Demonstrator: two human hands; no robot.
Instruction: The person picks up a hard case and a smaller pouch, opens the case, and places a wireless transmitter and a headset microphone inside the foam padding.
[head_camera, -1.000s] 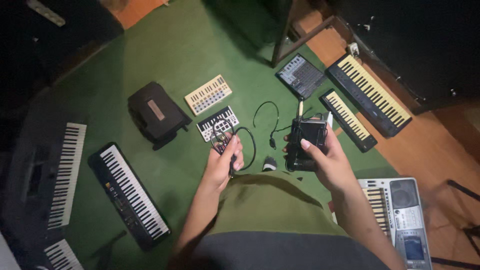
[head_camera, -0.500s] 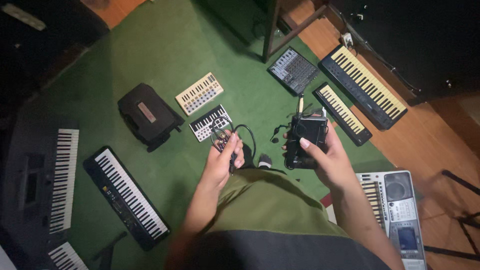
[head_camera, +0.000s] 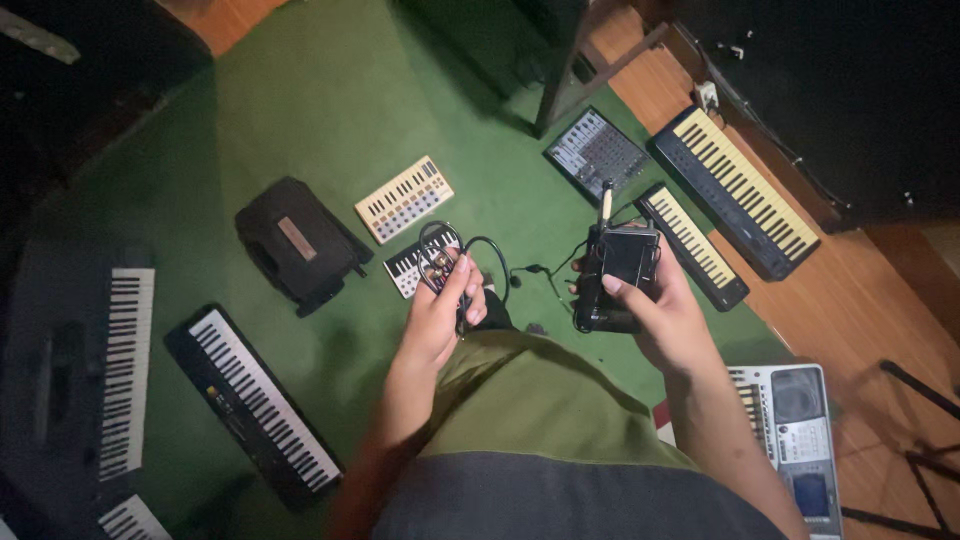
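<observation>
1. Since the earlier frame, both hands sit slightly higher over the green carpet (head_camera: 330, 110).
2. Right hand (head_camera: 665, 320) clasps black device (head_camera: 618, 275), upright, antenna pointing away.
3. Left hand (head_camera: 440, 315) pinches looped cable (head_camera: 445, 255).

Seven keyboards (head_camera: 738, 189) lie about, with one mixer (head_camera: 596, 155), one black bag (head_camera: 293, 243) and one black handheld box (head_camera: 622, 277).

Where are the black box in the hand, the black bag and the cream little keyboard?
black box (head_camera: 628, 262), head view, on its dark front face.
black bag (head_camera: 292, 245), head view, on the tan patch on top.
cream keyboard (head_camera: 403, 198), head view, on the middle of its keys.
</observation>
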